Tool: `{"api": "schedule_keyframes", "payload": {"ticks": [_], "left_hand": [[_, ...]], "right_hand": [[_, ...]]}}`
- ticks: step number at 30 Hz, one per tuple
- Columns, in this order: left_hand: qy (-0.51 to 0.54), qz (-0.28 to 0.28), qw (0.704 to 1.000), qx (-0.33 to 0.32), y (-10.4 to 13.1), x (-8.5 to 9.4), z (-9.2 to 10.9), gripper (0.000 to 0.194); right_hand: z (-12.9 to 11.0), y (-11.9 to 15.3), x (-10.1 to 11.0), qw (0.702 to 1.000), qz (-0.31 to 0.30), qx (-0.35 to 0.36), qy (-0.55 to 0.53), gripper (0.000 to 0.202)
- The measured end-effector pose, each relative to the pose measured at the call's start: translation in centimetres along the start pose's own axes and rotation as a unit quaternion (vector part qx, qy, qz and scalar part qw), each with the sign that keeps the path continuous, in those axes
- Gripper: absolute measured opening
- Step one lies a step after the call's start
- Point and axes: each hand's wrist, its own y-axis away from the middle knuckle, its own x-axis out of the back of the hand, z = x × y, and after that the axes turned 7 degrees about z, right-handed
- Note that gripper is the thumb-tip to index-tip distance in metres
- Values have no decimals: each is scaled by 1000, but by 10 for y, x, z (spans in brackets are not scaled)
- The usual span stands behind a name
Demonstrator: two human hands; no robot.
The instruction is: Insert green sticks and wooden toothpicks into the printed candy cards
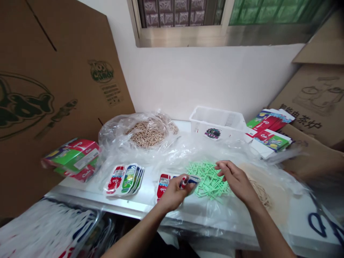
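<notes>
- Slim green sticks lie crisscrossed in a loose heap on crinkled clear plastic.
- My left hand is clamped on a glossy blue-and-white pack just beside them.
- My right hand hangs at the heap's right, fingers bent; I cannot tell whether they pinch anything.
- The white table stands against a plain wall.

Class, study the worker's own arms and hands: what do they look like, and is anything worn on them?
The left hand and right hand are ungloved. The left forearm and right forearm are bare, narrowing towards the wrists. No sleeve, watch, bracelet or marking shows; rings are hard to rule out.
</notes>
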Motion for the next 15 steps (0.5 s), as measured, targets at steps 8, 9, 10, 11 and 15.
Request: {"api": "schedule_keyframes", "payload": {"ticks": [8,9,10,11,15], "left_hand": [[26,92,994,45,10,33,-27,22],[33,96,994,44,11,33,-27,22],[39,100,993,43,12,33,-26,22],[44,102,993,44,13,32,-23,22],[42,101,993,31,16,35,-13,23]], "right_hand": [[31,-45,-95,975,-120,70,176,17],[28,-50,-112,974,-122,73,179,18],[25,-55,-127,973,-125,75,179,23],[23,-60,-140,973,-125,76,177,28],[22,-71,-158,980,-115,101,130,29]]}}
